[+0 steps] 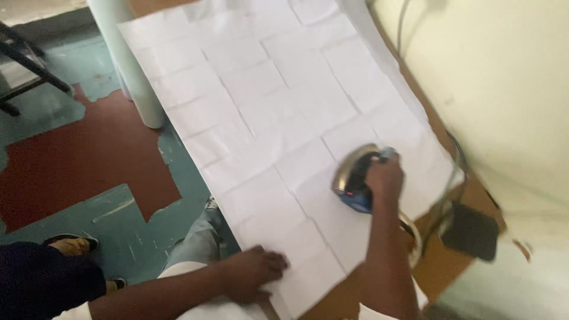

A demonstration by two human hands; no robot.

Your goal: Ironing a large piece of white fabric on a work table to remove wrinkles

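Gripping the blue-bodied electric iron with the shiny metal soleplate [354,178], my right hand [385,176] is wrapped tight around its handle, fingers curled fully closed. That iron sits on the large white sheet creased into a grid of rectangles [267,95], toward the sheet's near right part. My left hand [252,274] lies palm down on the sheet's near edge, fingers spread and flat, pressing rather than grasping anything. The two hands are well apart, the left one nearer to me and further left.

The white sheet covers most of the brown bench [441,264], running from the near edge away to the far end; bare brown shows only along the right side and the near right corner. A pale cord [415,234] loops beside my right forearm on that bare strip, and a dark flat rectangular object [471,232], too blurred to identify, lies just right of it. Past the bench on the right stands a cream wall [510,89] with a grey cable [402,24] running down it.

On the left, a pale round bench leg [131,71] comes down onto a floor of worn teal and red-brown paint [77,166]. My grey-trousered knee [198,240] shows under the sheet's near left edge.
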